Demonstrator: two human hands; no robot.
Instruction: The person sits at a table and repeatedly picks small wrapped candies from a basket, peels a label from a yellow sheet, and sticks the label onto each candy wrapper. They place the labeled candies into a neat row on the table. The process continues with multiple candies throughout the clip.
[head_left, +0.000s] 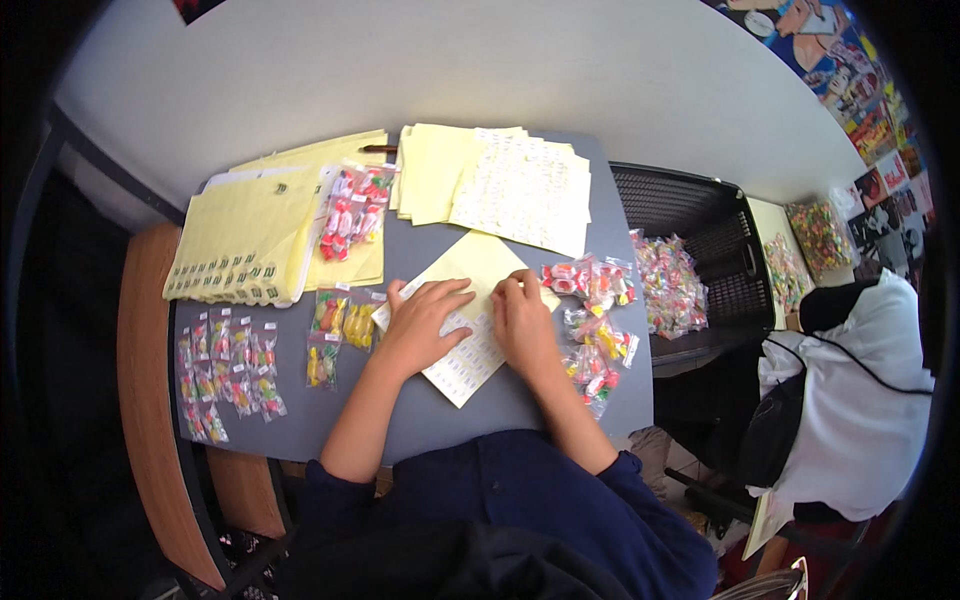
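Observation:
A yellow-backed sheet of small printed labels (459, 375) lies at a slant on the grey table before me. My left hand (416, 326) rests flat on its left side with the fingers spread. At the sheet's right part, my right hand (523, 322) has thumb and fingertips drawn together; whether a label is between them is hidden. Just right of that hand are several clear bags of wrapped candies (592, 281). To the left of my left hand lie small labelled bags of candy (330, 309), one with yellow candies (359, 326).
Several candy bags (232, 360) lie in rows at the table's left. Behind are a yellow paper stack (240, 232), red-and-white candy bags (352, 214) and label sheets (525, 187). A black crate (679, 199) holding candy bags stands right, near a seated person (855, 397).

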